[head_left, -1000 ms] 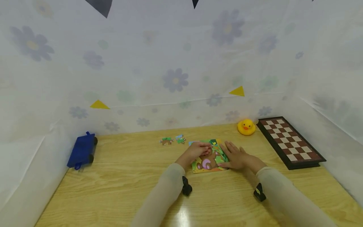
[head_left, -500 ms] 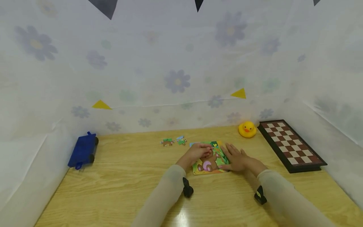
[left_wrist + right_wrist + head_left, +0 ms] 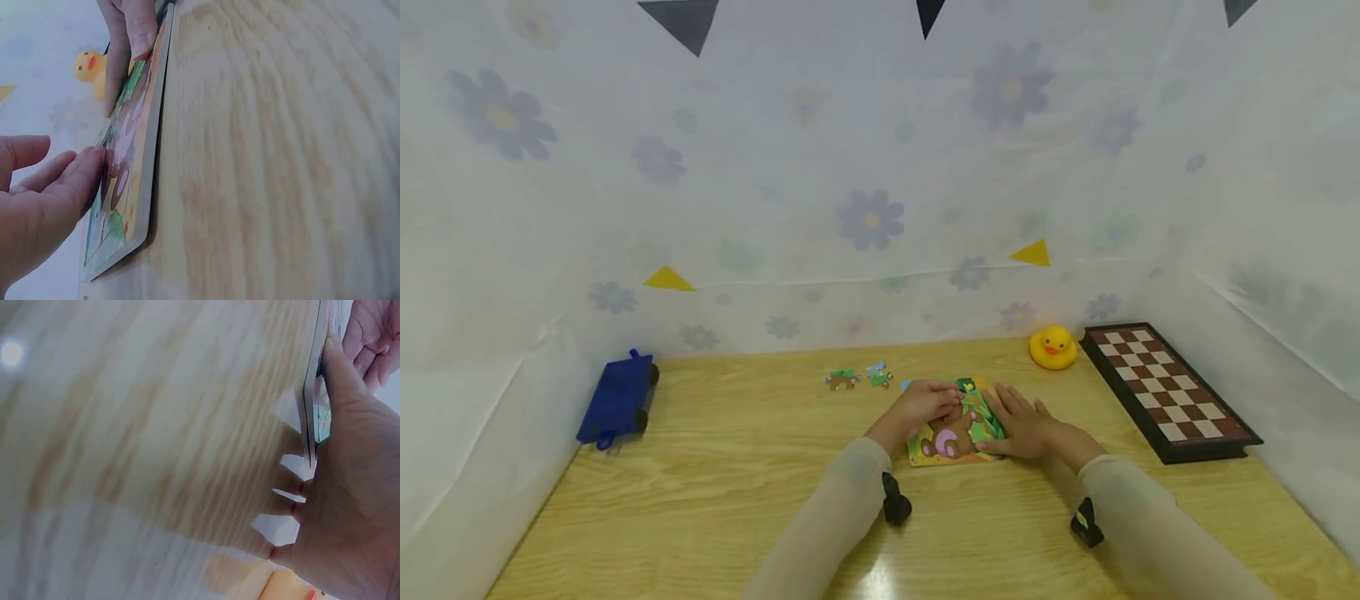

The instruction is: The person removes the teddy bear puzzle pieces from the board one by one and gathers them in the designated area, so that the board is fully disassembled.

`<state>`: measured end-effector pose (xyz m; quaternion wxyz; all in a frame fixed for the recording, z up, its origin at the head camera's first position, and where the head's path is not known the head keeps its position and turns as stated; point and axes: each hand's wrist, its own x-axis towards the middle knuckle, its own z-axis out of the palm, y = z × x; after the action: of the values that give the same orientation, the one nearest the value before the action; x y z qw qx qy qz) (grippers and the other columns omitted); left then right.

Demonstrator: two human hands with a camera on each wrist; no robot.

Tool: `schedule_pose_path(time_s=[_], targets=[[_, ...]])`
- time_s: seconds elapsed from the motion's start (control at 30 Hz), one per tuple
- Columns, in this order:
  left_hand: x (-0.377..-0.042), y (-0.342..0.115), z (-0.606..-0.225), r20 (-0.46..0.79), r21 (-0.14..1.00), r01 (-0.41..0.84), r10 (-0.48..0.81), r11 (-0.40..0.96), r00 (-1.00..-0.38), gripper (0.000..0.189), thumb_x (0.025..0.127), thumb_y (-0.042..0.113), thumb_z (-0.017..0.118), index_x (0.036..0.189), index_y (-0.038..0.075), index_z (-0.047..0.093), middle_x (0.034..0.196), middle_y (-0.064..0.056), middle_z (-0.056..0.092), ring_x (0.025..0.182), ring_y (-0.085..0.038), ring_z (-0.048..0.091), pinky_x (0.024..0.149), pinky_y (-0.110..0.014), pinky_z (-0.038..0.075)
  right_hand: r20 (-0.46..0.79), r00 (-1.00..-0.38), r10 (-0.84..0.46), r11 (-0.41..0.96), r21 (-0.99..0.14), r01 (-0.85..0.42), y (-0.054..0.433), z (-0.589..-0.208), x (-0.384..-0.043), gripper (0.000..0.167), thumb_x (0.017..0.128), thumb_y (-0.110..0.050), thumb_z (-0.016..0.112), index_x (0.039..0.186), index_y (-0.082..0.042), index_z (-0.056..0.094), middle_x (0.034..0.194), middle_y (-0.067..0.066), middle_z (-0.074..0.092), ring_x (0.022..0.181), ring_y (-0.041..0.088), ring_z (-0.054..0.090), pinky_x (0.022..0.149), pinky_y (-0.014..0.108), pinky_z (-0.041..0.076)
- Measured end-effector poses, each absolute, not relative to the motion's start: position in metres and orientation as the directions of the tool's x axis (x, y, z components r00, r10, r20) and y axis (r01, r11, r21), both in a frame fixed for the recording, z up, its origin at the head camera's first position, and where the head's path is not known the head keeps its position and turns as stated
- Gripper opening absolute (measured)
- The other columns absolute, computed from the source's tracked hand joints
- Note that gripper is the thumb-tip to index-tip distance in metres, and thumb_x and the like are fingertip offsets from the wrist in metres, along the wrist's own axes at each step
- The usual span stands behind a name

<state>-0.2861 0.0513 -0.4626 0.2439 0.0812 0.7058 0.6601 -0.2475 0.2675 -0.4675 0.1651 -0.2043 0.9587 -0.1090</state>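
The bear jigsaw puzzle [image 3: 951, 442] is laid flat on the table [image 3: 737, 492], between the two hands. Its upper-left area is touched by the left hand [image 3: 923, 402], fingers held straight together and thumb apart; nothing is seen pinched. The right edge is covered by the right hand [image 3: 1028, 427], spread with the thumb laid on the board.

Fitted pieces could be popped up or skewed if pressed unevenly by the left fingertips, and the whole board could be slid sideways if the right hand's bracing were weak. Loose jigsaw pieces [image 3: 842, 380], set beyond the board, could be brushed away by a careless reach.

The tabletop is pale, wood-grained and glossy. It is flanked by a blue toy cart [image 3: 616, 400], a rubber duck [image 3: 1052, 348] and a checkered game board [image 3: 1168, 387], and enclosed by flower-printed white sheeting [image 3: 775, 167].
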Motion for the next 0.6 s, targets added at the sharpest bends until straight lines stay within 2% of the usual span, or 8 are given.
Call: schedule_pose_path(time_s=[0.13,0.37,0.6], targets=[[-0.284,0.053,-0.46,-0.236,0.971,-0.203,0.418,0.124,-0.877,0.031,0.096,0.01,0.055,0.124,-0.004,0.059,0.116,-0.01,0.064,0.109,-0.019,0.061,0.089,-0.027,0.052,-0.262,-0.87,-0.419,0.899,-0.254,-0.356,0.271,-0.477,-0.252,0.105,0.083,-0.076,0.04,0.152,-0.003,0.008,0.154,0.027,0.001,0.141,0.044,0.001,0.102,0.075,0.007],[-0.284,0.056,-0.462,-0.217,0.976,-0.185,0.413,0.115,-0.885,0.033,0.095,0.015,0.059,0.122,-0.004,0.06,0.111,-0.014,0.065,0.093,-0.018,0.063,0.082,-0.029,0.054,-0.245,-0.879,-0.409,0.904,-0.241,-0.353,0.273,-0.484,-0.255,0.104,0.083,-0.075,0.042,0.152,-0.004,0.009,0.155,0.026,0.003,0.141,0.043,0.003,0.102,0.075,0.009],[-0.28,0.061,-0.468,-0.206,0.976,-0.169,0.329,0.137,-0.922,0.035,0.09,0.012,0.065,0.123,0.001,0.061,0.108,-0.005,0.066,0.089,-0.015,0.063,0.076,-0.028,0.054,-0.262,-0.876,-0.405,0.908,-0.229,-0.351,0.273,-0.485,-0.257,0.103,0.084,-0.075,0.041,0.152,-0.006,0.007,0.155,0.024,0.001,0.142,0.042,0.002,0.103,0.074,0.01]])
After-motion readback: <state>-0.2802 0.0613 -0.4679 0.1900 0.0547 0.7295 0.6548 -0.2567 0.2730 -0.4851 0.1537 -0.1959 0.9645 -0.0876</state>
